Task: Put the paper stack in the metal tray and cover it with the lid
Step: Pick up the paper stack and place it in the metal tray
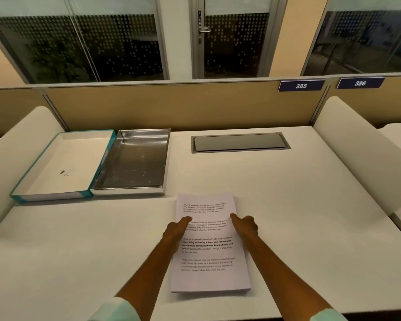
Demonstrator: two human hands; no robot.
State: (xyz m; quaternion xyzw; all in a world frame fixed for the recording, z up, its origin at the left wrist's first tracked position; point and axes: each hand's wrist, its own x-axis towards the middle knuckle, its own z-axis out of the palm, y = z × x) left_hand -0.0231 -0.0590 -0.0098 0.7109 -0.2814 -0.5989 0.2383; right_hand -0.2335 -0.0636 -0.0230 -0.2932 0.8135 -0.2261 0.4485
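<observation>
A stack of printed white paper (pixel 208 253) lies flat on the desk in front of me, long side pointing away. My left hand (pixel 177 230) grips its left edge and my right hand (pixel 244 225) grips its right edge, thumbs resting on the top sheet. The shiny metal tray (pixel 134 162) stands empty at the back left of the desk. Touching the tray's left side is the lid (pixel 60 165), a white box top with teal edges, lying upside down.
A grey cable hatch (pixel 240 142) is set into the desk at the back centre. Tan partition panels (pixel 171 105) close the back. Rounded white dividers (pixel 361 144) bound the desk left and right.
</observation>
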